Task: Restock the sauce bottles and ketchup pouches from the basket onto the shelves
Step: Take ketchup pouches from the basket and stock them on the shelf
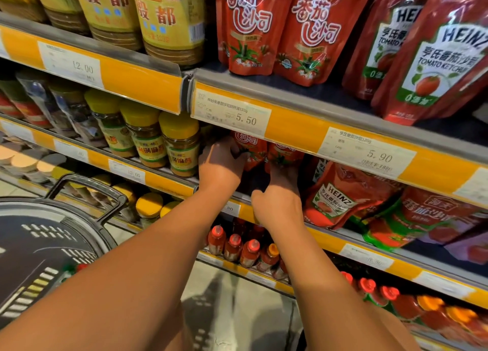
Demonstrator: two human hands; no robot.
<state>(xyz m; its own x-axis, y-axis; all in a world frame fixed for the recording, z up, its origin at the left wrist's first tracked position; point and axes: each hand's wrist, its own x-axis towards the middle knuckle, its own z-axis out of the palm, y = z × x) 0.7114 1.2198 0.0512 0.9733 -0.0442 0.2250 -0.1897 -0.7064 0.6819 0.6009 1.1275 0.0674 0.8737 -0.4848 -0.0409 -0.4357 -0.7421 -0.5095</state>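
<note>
The left hand [220, 163] grips 1 soft red ketchup pouch [250, 150], standing tall just right of it (nearer than the right hand [277, 205], grip hidden).

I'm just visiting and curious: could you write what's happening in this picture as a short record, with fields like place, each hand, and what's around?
place: shop shelves of sauces and ketchup
left hand: grips a red ketchup pouch on the middle shelf, under the 5.50 price tag
right hand: reaches in at a second red pouch beside the first; its grip is hidden
right neighbours: Heinz ketchup pouches leaning on the same shelf
left neighbours: yellow-capped jars
shelf below: red-capped sauce bottles
basket: lower left, dark, handle raised
</note>
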